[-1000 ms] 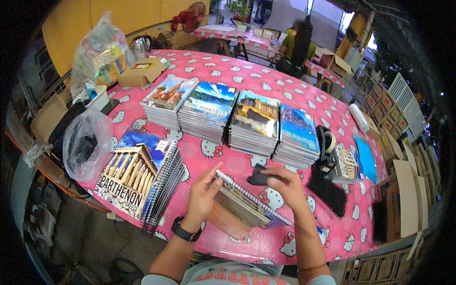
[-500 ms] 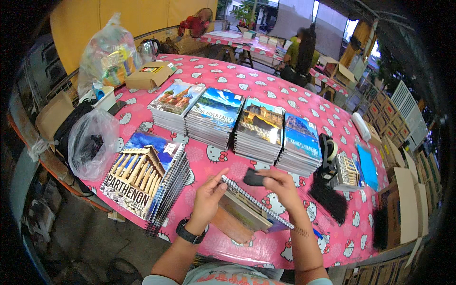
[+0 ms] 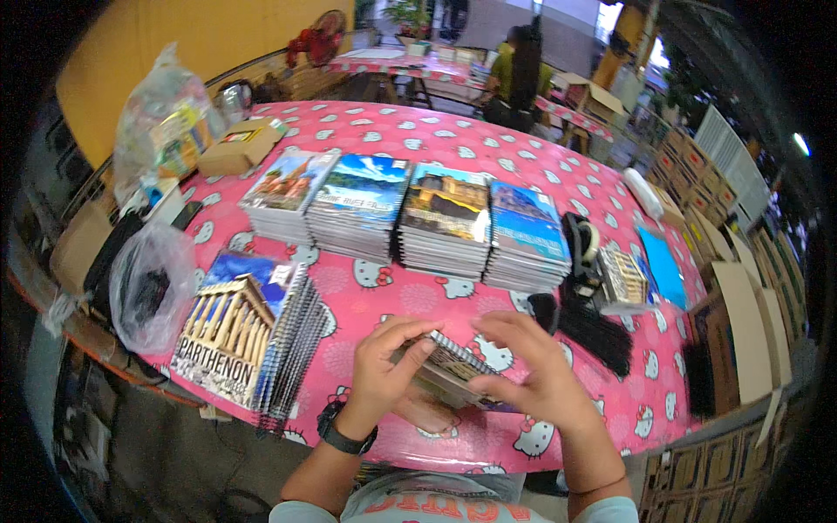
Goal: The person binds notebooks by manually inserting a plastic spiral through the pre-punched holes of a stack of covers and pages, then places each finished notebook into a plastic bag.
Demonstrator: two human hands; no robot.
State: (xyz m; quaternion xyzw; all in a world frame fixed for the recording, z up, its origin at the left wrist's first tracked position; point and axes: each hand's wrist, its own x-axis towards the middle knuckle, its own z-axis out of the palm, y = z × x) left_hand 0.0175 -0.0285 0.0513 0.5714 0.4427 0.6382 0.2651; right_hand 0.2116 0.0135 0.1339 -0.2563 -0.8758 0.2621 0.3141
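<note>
Lower centre, your left hand [image 3: 386,370] grips the spiral notebook [image 3: 452,364], likely steadying it; right hand [image 3: 536,370], fingers apart, probably needs closing next.

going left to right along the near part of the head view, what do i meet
Small translucent bag, temple-cover notebook stack, left hand, spiral notebook, right hand, black bundle.

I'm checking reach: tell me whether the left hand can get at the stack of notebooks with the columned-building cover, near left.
Probably yes: only patterned tablecloth shows between the left hand and that stack of notebooks. However, it looks busy gripping a spiral notebook.
</note>
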